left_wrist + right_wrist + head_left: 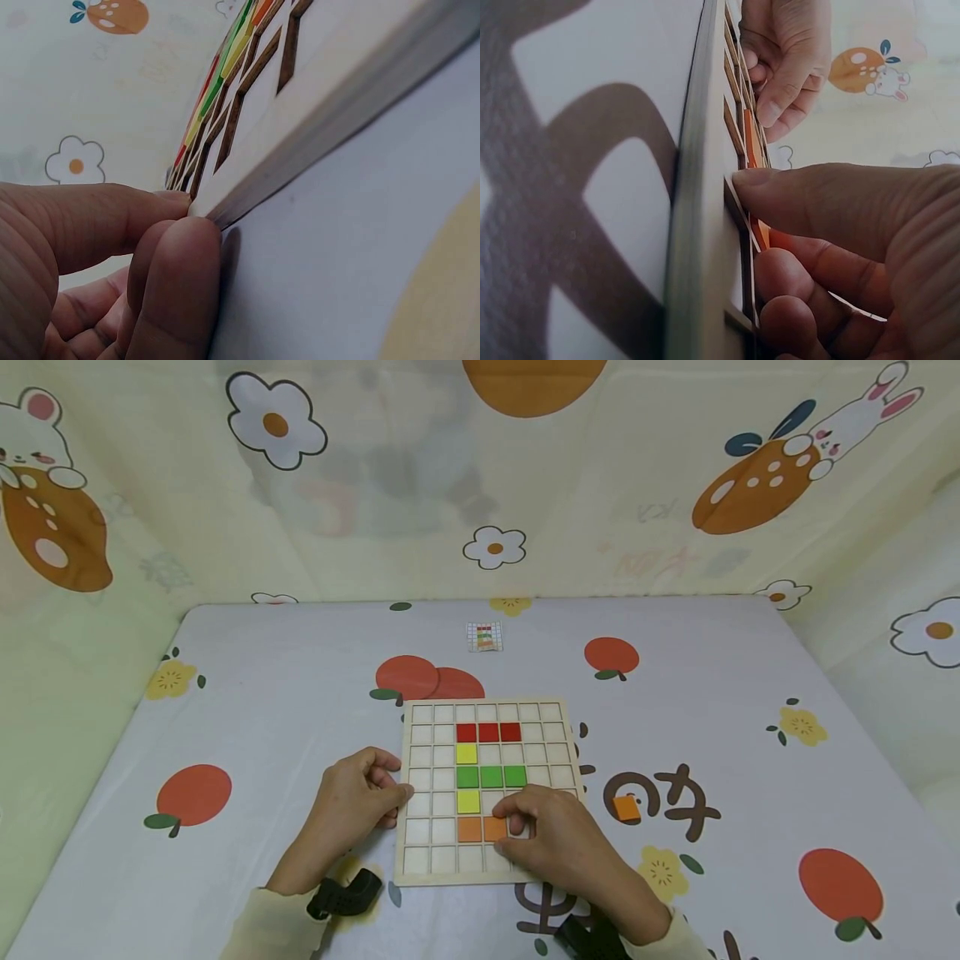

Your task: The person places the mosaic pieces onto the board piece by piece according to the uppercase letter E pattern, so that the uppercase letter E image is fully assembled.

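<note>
A wooden grid board (489, 878) with white square cells lies on the table. In it are three red tiles (488, 732) in a row, a yellow tile (467, 753), three green tiles (491, 777), another yellow tile (468, 802) and an orange tile (469, 830). My left hand (352, 797) pinches the board's left edge between thumb and finger. Just right of the first orange tile, my right hand (558, 835) holds a second orange tile (495, 829) at its cell. The right wrist view shows this orange tile (762, 234) slightly tilted between thumb and fingers.
A loose orange tile (626, 808) lies on the tablecloth right of the board. Behind the board is a small card (484, 637) printed with a coloured grid pattern. A patterned cloth wall (585, 510) stands beyond the table's back edge.
</note>
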Demonstrator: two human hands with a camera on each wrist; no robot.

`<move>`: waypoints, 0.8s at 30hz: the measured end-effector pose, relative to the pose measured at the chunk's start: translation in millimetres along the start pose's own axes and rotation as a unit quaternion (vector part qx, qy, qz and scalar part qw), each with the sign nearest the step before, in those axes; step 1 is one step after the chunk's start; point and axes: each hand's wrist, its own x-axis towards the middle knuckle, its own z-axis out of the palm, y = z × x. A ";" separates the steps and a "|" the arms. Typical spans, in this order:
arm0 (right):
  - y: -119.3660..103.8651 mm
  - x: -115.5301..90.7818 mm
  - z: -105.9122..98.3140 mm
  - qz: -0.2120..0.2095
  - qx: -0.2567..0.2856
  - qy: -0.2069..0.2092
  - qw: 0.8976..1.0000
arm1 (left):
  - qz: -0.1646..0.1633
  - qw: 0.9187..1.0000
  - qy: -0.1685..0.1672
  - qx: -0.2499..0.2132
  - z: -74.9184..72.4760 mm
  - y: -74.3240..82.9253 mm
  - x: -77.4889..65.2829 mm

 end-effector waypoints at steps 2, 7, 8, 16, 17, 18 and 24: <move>-0.3 -0.2 -0.2 0.006 -0.004 0.000 1.000 | -0.001 1.000 -0.001 0.001 0.1 0.6 0.2; 0.1 -0.8 -1.6 0.011 -0.005 -0.003 1.000 | 0.000 1.000 0.000 0.002 -0.4 1.6 -0.9; 0.5 -1.0 -2.3 0.007 -0.001 -0.003 1.000 | 0.001 1.000 0.000 0.002 -0.6 1.6 -1.5; 5.7 -8.8 -17.1 0.007 0.042 -0.013 0.999 | -0.003 1.000 -0.002 0.004 -0.1 0.0 -3.8; 7.1 -9.9 -19.9 0.014 0.042 -0.010 0.999 | -0.001 1.000 -0.001 0.003 0.0 -0.1 -3.2; 9.1 -11.1 -23.4 0.019 0.041 -0.004 0.999 | 0.001 1.000 -0.001 0.004 0.0 -0.1 -2.6; 28.4 -20.0 -46.9 0.053 0.026 0.038 0.998 | 0.007 1.000 0.001 0.008 -0.4 0.1 -0.8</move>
